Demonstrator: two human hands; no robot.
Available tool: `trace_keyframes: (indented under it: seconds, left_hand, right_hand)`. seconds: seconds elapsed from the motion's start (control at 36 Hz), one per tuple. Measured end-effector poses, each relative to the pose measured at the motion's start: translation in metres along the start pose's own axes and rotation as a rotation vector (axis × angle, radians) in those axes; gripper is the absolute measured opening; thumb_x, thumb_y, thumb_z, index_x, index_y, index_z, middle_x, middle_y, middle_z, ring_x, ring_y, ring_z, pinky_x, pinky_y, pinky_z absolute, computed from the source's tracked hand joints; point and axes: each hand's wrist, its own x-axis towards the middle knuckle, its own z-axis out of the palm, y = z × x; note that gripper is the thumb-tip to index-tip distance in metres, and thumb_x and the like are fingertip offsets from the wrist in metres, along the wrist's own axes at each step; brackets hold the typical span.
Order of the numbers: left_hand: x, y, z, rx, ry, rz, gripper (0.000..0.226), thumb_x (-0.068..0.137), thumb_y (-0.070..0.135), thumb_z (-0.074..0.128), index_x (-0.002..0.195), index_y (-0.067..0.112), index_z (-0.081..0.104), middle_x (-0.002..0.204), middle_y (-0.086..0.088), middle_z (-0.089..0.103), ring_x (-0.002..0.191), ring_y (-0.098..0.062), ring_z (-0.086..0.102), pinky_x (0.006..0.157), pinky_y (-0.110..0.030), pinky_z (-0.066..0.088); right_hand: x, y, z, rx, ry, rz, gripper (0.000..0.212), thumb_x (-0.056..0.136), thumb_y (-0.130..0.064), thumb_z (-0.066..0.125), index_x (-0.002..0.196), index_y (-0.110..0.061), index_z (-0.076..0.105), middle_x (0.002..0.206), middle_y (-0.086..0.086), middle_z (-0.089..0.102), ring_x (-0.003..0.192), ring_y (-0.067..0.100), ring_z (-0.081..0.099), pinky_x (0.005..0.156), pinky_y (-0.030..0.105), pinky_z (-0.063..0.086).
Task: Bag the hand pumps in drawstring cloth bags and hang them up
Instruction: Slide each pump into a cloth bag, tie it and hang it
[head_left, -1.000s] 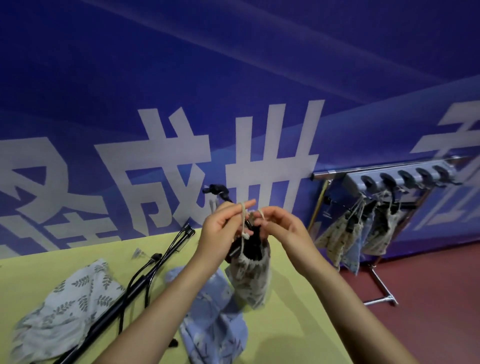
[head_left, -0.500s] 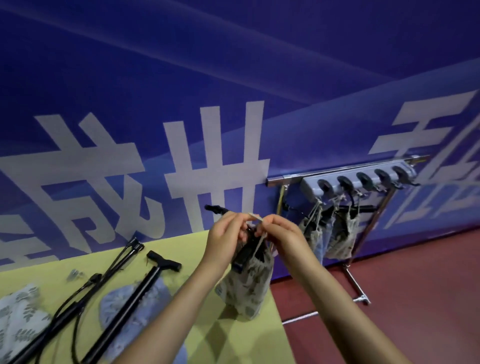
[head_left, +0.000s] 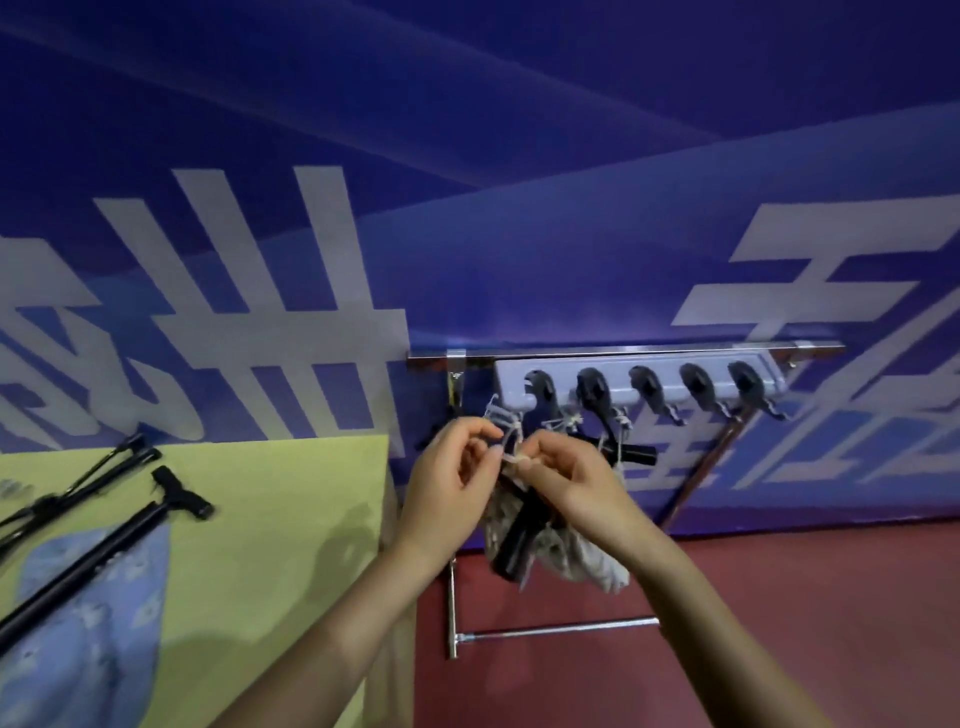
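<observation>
My left hand and my right hand pinch the pale drawstrings of a beige leaf-print cloth bag. The bag hangs below my hands in the air, past the table's right edge. A black hand pump sticks out of its mouth. Just behind my hands is a grey hook rail with several black hooks. Other bagged pumps hang from its left hooks, mostly hidden by my hands. On the yellow-green table lie another black pump and a blue patterned bag.
The hook rail sits on a chrome stand on the red floor, against a blue banner wall with white characters. More black pump parts and hoses lie at the table's far left. The three right hooks on the rail are bare.
My hands carried the bagged pump to the right, off the table and up to the left hooks of the rail. My view turned right, so the table slid to the left.
</observation>
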Motion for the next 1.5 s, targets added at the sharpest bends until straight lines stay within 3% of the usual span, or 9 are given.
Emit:
trace_keyframes:
  seconds: [0.11,0.25,0.36,0.53,0.69,1.0,1.22,1.33,1.5]
  left_hand:
    - [0.014,0.013,0.029,0.185,-0.083,0.181,0.028,0.09,0.029,0.052,0.111,0.018,0.067,0.1,0.011,0.06,0.098,-0.006,0.053,0.085,-0.015,0.04]
    - [0.015,0.038,0.071,0.037,-0.26,0.191,0.042,0.093,0.03,0.04,0.114,0.007,0.067,0.109,0.008,0.062,0.107,-0.006,0.055,0.095,-0.019,0.04]
    - [0.012,0.043,0.097,-0.053,-0.274,0.174,0.042,0.088,0.037,0.048,0.116,0.01,0.066,0.111,0.013,0.062,0.106,0.012,0.052,0.092,-0.009,0.039]
    - [0.015,0.046,0.13,-0.012,-0.371,0.159,0.041,0.081,0.044,0.059,0.109,0.014,0.065,0.101,0.004,0.065,0.097,-0.013,0.062,0.082,-0.031,0.049]
    - [0.018,0.039,0.152,0.028,-0.448,0.13,0.014,0.088,0.024,0.052,0.093,0.016,0.064,0.08,0.009,0.057,0.074,-0.005,0.054,0.064,-0.026,0.041]
    - [0.052,0.033,0.189,0.347,-0.761,0.363,0.017,0.099,0.017,0.043,0.101,0.017,0.06,0.089,0.007,0.052,0.094,-0.016,0.049,0.078,-0.031,0.04]
    - [0.073,0.028,0.216,0.069,-0.757,0.038,0.02,0.1,0.013,0.045,0.091,0.019,0.061,0.068,0.017,0.055,0.056,0.004,0.045,0.055,-0.015,0.033]
    - [0.089,0.021,0.234,0.044,-0.769,-0.057,0.024,0.102,0.02,0.039,0.088,0.026,0.058,0.081,0.014,0.058,0.077,-0.005,0.054,0.077,-0.026,0.043]
    - [0.111,0.009,0.261,0.179,-0.819,-0.153,0.023,0.103,0.025,0.034,0.088,0.021,0.051,0.092,0.001,0.057,0.09,-0.02,0.058,0.079,-0.032,0.043]
  right_hand:
    - [-0.008,0.002,-0.045,-0.164,0.027,-0.078,0.019,0.087,-0.032,0.056,0.077,-0.017,0.06,0.065,0.011,0.052,0.06,0.01,0.045,0.059,0.03,0.036]
    - [-0.02,0.007,-0.082,-0.078,0.142,-0.077,0.018,0.086,-0.032,0.056,0.079,-0.017,0.062,0.063,0.0,0.047,0.061,0.014,0.043,0.059,0.031,0.035]
    - [-0.028,0.011,-0.102,0.04,0.189,-0.049,0.016,0.086,-0.025,0.055,0.074,-0.018,0.062,0.063,0.003,0.05,0.059,0.014,0.043,0.056,0.027,0.035]
    - [-0.04,0.02,-0.123,0.124,0.296,-0.003,0.015,0.084,-0.02,0.054,0.07,-0.018,0.059,0.06,0.0,0.051,0.054,0.01,0.044,0.053,0.02,0.036]
    - [-0.047,0.033,-0.139,0.121,0.277,0.09,0.025,0.095,-0.001,0.051,0.073,-0.01,0.054,0.05,-0.009,0.052,0.046,0.003,0.041,0.05,0.016,0.033]
    - [-0.056,0.078,-0.19,-0.2,0.193,0.328,0.032,0.092,-0.026,0.063,0.064,-0.011,0.055,0.05,0.002,0.039,0.048,0.017,0.036,0.047,0.025,0.027]
    - [-0.049,0.107,-0.206,0.316,0.294,0.218,0.02,0.085,-0.019,0.061,0.068,-0.01,0.056,0.057,0.003,0.048,0.055,0.011,0.046,0.068,0.022,0.046]
    - [-0.026,0.127,-0.204,0.533,0.484,0.263,0.025,0.095,-0.004,0.052,0.07,-0.007,0.053,0.045,-0.005,0.031,0.04,0.008,0.027,0.047,0.022,0.035]
    - [0.011,0.156,-0.204,0.476,0.577,0.342,0.027,0.096,-0.01,0.054,0.069,-0.014,0.053,0.047,-0.005,0.03,0.04,0.009,0.021,0.038,0.021,0.019]
